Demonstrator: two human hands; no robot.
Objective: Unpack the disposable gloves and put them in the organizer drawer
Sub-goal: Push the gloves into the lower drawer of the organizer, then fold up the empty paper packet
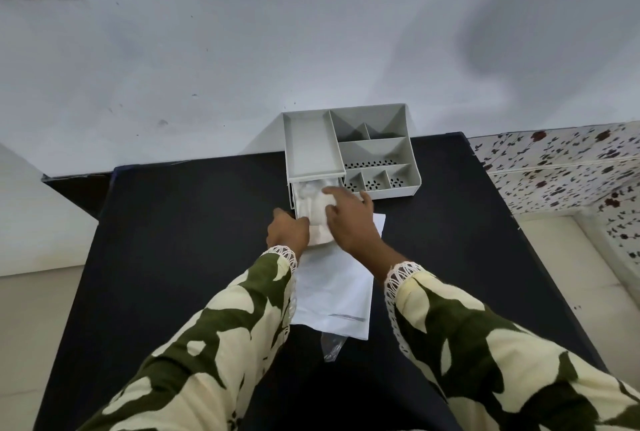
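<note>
Gloves [313, 200] in drawer [294, 202], packet [334, 292] before

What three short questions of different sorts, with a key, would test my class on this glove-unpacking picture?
1. True or false: the drawer under the organizer is pulled open.
2. Which hand presses on top of the gloves? A left B right
3. Fill in: the white packet lies on the black ____.

Key: 1 true. 2 B, the right hand; the left hand is at the drawer's front left. 3 table.
</note>
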